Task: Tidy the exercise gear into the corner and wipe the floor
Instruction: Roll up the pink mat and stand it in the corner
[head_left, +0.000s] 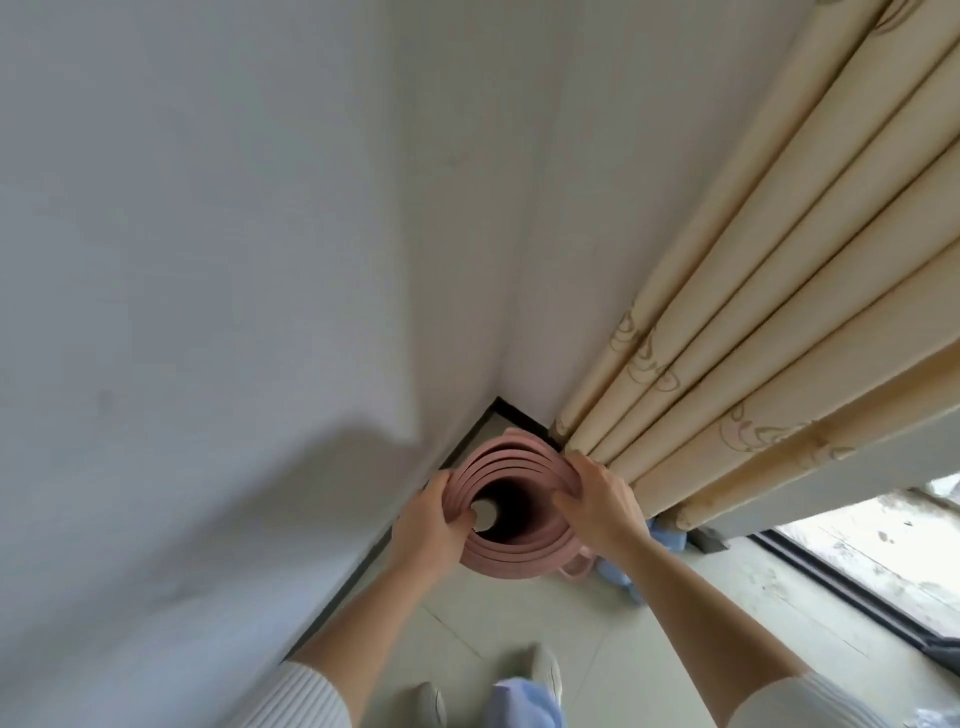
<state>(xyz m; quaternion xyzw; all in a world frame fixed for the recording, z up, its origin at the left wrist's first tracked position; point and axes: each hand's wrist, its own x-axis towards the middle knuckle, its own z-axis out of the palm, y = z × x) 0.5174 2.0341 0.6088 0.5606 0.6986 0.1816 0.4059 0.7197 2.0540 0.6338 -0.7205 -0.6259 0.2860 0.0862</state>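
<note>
The pink mat (514, 499) is rolled up and stands on end in the corner, touching the curtain (727, 338). The left hand (434, 514) and right hand (605, 499) both grip its top rim. Wiping the floor (571, 623) looks not yet done.

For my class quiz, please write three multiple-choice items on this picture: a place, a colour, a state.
1. Where does the rolled mat stand? A on a table B on a chair C in the wall corner beside the curtain
2. The mat's colour? A blue B pink C green
3. The left hand and right hand? A both grip the mat's top rim B both hang free C one holds a cloth
Answers: C, walls meet behind it; B, its coils are pink; A, both curl round it.
</note>
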